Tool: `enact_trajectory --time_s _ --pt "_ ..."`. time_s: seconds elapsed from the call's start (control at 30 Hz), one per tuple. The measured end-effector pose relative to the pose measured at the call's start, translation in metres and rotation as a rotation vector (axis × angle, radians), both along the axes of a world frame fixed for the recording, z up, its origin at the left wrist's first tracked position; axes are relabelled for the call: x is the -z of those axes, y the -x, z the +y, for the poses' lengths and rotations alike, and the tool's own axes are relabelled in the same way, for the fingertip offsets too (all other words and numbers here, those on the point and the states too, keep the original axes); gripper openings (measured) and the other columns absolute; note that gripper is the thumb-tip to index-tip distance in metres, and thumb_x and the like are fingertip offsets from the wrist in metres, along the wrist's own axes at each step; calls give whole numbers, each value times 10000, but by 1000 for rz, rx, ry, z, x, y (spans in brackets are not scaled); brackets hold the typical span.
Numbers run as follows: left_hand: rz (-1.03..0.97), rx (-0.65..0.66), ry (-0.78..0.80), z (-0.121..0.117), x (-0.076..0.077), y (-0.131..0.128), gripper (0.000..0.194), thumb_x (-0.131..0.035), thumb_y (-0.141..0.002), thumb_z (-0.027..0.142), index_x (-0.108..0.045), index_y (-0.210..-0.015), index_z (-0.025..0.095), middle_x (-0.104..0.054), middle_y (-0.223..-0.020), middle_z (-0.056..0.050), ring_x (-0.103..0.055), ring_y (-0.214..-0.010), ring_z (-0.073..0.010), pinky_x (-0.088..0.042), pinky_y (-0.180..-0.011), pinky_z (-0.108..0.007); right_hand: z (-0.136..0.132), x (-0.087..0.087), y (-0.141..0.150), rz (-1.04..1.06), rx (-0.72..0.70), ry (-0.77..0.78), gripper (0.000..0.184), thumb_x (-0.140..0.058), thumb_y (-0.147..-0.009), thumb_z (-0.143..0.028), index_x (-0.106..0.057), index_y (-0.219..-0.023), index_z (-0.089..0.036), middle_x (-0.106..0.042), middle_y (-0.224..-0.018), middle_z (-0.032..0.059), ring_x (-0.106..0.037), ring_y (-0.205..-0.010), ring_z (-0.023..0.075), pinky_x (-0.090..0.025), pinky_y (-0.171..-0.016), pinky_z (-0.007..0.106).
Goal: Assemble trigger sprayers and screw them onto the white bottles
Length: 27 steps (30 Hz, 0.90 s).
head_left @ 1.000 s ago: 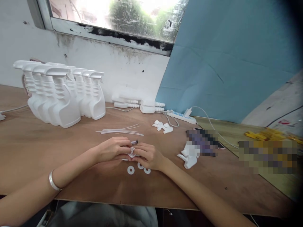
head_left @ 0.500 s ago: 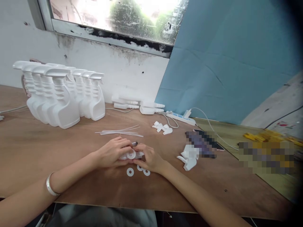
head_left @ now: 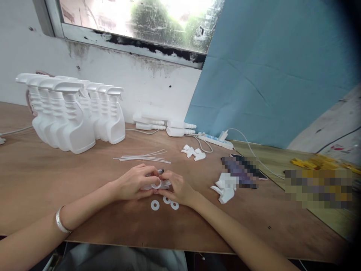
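Note:
My left hand (head_left: 137,183) and my right hand (head_left: 178,188) meet over the table, both closed around a whitish plastic sprayer part (head_left: 165,184). A round white collar (head_left: 156,184) faces me between the fingertips. Past the fingers sticks a short dark-tipped piece (head_left: 160,171); whether it belongs to the same part I cannot tell. The fingers hide much of what is held. Just below my hands lie flat white ring washers (head_left: 155,205). Thin white dip tubes (head_left: 141,156) lie loosely crossed beyond my left hand.
Assembled white spray bottles (head_left: 80,128) stand upright at left. Bottles without heads (head_left: 180,131) lie by the wall, near a power strip (head_left: 216,140). White plastic covers (head_left: 194,152) and more white pieces (head_left: 225,192) rest at right, beside a phone (head_left: 262,175). Yellow items (head_left: 316,162) lie farther right.
The sprayer part has turned in my fingers, so its round collar faces me more than a second ago. Both hands stay in nearly the same place.

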<state>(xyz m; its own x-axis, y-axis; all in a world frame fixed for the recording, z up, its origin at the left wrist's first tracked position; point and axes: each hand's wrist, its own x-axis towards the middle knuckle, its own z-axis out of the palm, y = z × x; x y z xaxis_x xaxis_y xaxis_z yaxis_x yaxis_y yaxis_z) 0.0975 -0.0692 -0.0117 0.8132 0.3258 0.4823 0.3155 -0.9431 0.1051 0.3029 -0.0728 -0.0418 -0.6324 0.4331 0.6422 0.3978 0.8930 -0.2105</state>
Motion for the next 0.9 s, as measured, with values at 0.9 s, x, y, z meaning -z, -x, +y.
enact_trajectory --time_s 0.9 --pt "-36 -78 146 3 3 -1 90 -408 -862 214 -464 -825 153 -539 -1080 -71 -531 -909 -172 -385 -768 -280 45 11 -29 -186 406 105 185 -441 -836 -170 -595 -938 -172 -624 -934 59 -506 -876 189 -424 -772 357"
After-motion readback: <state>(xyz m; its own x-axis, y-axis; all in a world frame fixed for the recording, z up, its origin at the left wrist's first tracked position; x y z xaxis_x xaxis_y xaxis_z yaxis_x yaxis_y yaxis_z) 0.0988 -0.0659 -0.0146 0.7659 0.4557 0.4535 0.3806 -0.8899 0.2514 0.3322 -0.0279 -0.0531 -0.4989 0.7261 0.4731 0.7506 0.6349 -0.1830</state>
